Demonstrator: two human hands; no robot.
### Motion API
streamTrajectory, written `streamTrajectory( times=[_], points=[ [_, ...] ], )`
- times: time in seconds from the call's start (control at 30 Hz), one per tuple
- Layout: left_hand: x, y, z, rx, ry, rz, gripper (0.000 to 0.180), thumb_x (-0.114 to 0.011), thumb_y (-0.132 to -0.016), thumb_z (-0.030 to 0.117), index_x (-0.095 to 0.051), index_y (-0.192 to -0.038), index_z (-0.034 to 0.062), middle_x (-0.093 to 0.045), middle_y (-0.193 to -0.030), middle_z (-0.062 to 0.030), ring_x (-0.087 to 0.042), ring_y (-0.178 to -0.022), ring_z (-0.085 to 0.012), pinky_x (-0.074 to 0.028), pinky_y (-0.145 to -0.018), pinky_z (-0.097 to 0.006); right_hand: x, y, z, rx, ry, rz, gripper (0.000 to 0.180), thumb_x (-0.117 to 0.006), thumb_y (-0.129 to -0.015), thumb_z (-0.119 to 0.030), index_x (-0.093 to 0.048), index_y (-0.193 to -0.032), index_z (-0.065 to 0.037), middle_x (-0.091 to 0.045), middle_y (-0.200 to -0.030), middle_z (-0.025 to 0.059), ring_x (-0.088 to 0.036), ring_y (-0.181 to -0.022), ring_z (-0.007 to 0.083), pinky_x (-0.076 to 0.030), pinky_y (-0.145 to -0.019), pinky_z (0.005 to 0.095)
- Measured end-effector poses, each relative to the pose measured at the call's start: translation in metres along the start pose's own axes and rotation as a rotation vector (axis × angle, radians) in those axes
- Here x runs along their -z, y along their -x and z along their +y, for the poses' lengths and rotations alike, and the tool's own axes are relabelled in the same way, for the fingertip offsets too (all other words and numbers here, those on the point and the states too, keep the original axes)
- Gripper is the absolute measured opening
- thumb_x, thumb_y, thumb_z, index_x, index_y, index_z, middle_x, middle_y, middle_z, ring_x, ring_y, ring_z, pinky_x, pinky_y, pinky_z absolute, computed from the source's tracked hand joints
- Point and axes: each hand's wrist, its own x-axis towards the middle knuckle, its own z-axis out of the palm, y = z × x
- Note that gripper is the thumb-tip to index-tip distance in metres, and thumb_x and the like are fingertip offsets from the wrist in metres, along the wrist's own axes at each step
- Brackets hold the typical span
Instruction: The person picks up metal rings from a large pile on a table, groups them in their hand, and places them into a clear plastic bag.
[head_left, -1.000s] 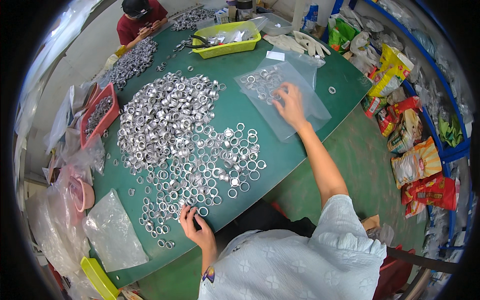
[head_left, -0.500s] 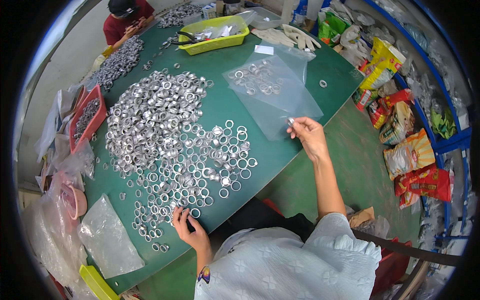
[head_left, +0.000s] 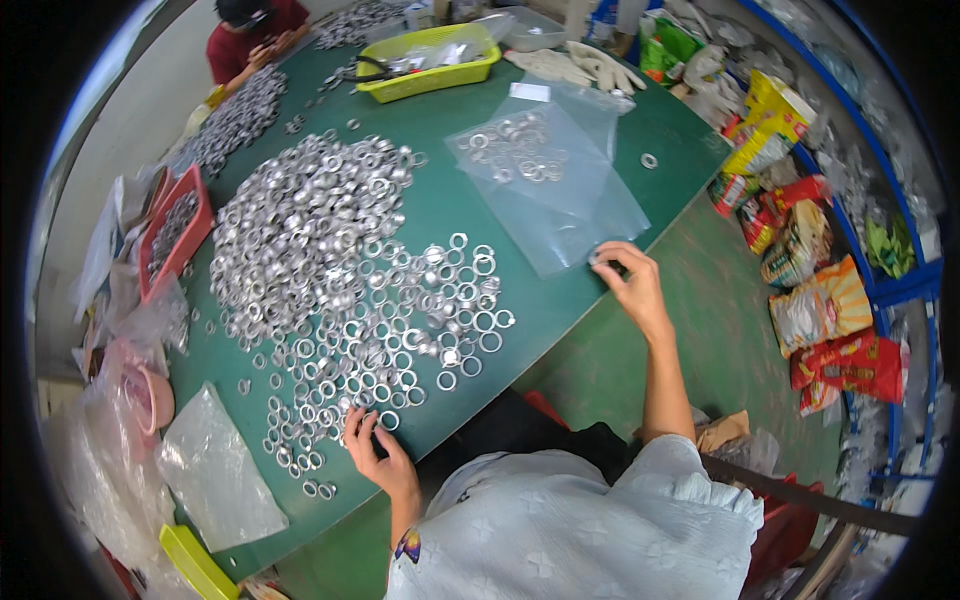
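Silvery metal rings point(head_left: 310, 230) lie in a large heap, with a looser spread of rings point(head_left: 400, 340) on its near side. My left hand point(head_left: 380, 452) rests at the near edge of the spread, fingers bent and apart, touching rings by the table edge. A clear plastic bag point(head_left: 560, 215) lies flat to the right, with several rings point(head_left: 518, 148) in its far part. At the bag's near edge, my right hand point(head_left: 628, 275) pinches a small grey metal ring point(head_left: 597, 258), partly hidden and blurred by its fingertips.
A single ring point(head_left: 649, 160) lies near the table's right edge. Farther back are a yellow-green basket point(head_left: 430, 80) and white gloves point(head_left: 600, 68). A red tray point(head_left: 190, 230) and an empty-looking plastic bag point(head_left: 220, 470) are at left. Another person point(head_left: 255, 50) sits at the far left.
My right hand has moved slightly right and nearer to me, at the bag's edge. The bag's near edge has shifted a little. My left hand has hardly moved.
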Motion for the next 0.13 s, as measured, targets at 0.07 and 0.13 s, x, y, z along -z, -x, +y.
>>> streamTrajectory(
  times=[0.07, 0.13],
  points=[
    [-0.001, -0.002, 0.004, -0.005, 0.023, 0.003, 0.023, -0.053, -0.081, -0.009, -0.063, -0.100, -0.0014, -0.058, -0.115, -0.0171, -0.052, -0.117, -0.0356, -0.037, -0.100, -0.042, -0.001, -0.008, 0.017, 0.175, 0.333, 0.122, 0.006, -0.067, -0.078, 0.001, -0.065, -0.084, 0.001, -0.065, -0.095, 0.0146, -0.063, -0.089, 0.0278, -0.049, -0.077, 0.0384],
    [0.003, -0.002, -0.001, -0.013, -0.013, -0.026, 0.024, -0.052, -0.084, -0.006, -0.062, -0.104, 0.0001, -0.056, -0.119, -0.0162, -0.050, -0.120, -0.0330, -0.036, -0.102, -0.040, -0.009, -0.023, 0.024, 0.179, 0.440, 0.062, 0.011, -0.065, -0.079, 0.002, -0.066, -0.088, -0.002, -0.065, -0.096, 0.0160, -0.062, -0.095, 0.0270, -0.048, -0.085, 0.0390]
  ],
)
